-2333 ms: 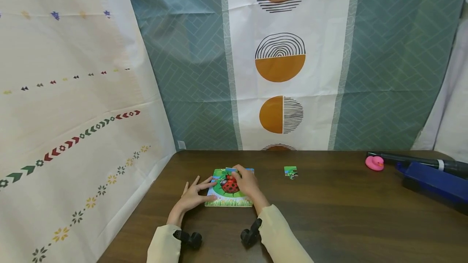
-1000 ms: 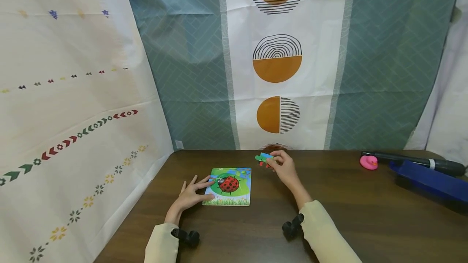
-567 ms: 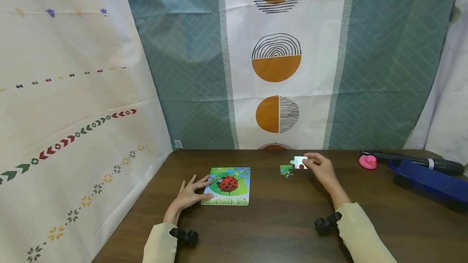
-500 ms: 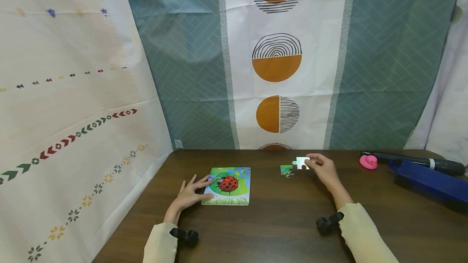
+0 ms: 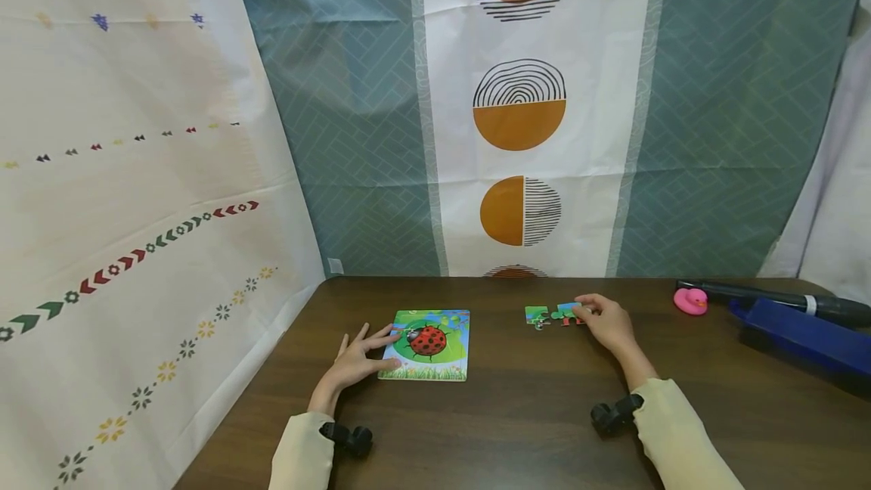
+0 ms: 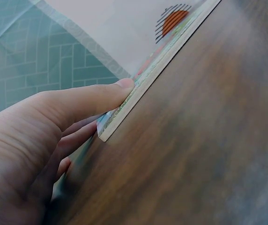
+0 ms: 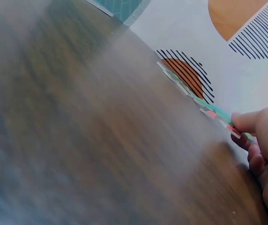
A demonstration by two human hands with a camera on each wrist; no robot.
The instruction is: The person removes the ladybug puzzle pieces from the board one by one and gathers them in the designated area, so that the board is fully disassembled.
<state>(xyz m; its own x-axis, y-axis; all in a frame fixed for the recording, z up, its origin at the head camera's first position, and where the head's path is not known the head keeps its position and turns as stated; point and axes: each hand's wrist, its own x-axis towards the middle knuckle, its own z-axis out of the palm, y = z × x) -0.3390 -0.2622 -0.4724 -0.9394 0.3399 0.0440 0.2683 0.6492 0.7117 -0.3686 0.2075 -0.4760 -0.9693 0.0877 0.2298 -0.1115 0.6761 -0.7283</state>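
A square ladybug jigsaw puzzle (image 5: 435, 373) lies flat on the table's left part. My left hand (image 5: 354, 366) rests at its left edge, fingers spread and fairly straight; in the left wrist view the thumb (image 6: 96, 98) lies on the puzzle's top near a corner. Farther right, my right hand (image 5: 611, 325) pinches a jigsaw piece (image 5: 568, 311) of blue, green and red between thumb and fingers. Just left of it lies a loose green jigsaw piece (image 5: 536, 313). The right wrist view has the pinched piece (image 7: 214, 113) edge-on, low at the tabletop.
A pink rubber duck (image 5: 690, 301) sits at the table's back right. Behind it lies a long black rod (image 5: 748, 292), with a dark blue elongated object (image 5: 806, 333) in front. Fabric hangings (image 5: 524, 210) stand behind the brown wooden table (image 5: 503, 429).
My right hand has moved right from the ladybug puzzle with the jigsaw piece, then tilted it down flatter beside the loose piece. The left hand stays at the puzzle.
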